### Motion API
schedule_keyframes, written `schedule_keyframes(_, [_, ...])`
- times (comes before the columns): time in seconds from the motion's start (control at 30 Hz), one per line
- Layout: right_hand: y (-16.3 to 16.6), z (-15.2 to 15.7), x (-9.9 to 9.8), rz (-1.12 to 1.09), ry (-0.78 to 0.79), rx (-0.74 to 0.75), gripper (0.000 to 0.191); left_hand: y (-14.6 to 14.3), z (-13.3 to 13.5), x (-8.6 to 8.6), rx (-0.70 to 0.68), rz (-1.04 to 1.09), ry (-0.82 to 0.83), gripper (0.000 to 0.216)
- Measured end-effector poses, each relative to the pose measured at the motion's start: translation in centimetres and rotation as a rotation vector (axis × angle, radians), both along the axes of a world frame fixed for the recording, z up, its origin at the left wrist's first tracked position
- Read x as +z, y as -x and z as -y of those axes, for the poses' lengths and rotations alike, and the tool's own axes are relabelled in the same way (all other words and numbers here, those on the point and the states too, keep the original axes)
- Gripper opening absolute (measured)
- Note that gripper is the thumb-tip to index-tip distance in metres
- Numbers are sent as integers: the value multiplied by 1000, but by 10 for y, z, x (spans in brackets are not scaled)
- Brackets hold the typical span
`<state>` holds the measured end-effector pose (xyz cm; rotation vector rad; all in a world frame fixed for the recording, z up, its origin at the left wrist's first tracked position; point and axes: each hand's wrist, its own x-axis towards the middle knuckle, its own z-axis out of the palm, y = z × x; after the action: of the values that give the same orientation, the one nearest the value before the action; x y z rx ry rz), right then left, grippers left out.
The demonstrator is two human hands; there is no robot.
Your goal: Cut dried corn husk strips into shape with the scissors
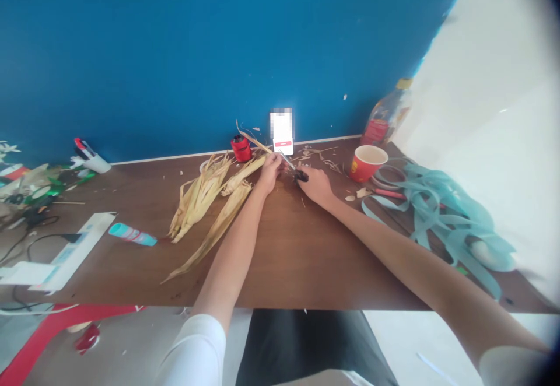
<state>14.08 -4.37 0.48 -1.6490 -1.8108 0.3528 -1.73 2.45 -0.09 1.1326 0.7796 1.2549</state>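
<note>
One right hand grips black-handled scissors, centre frame; left hand curled beside, hold unclear. Dry husks on bench, left of centre.

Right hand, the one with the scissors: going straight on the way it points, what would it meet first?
Most likely the left hand, close by the tips of the scissors that the right hand holds, though one view leaves the depth between them unclear.

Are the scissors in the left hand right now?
No, the right hand holds the scissors by their dark handles, with the blades angled toward the left hand.
</note>
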Motion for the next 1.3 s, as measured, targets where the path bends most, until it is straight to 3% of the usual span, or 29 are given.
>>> schedule_keyframes(0.63, [-1,2,1,19,-13,19,39,0,0,1,-2,68,18,23])
schedule_keyframes(0.97, [-4,-1,-1,-114,-53,9,29,-1,-3,0,131,90,-22,15])
schedule_keyframes(1.3, [-2,1,3,-106,-53,53,26,-1,-1,1,101,24,17,28])
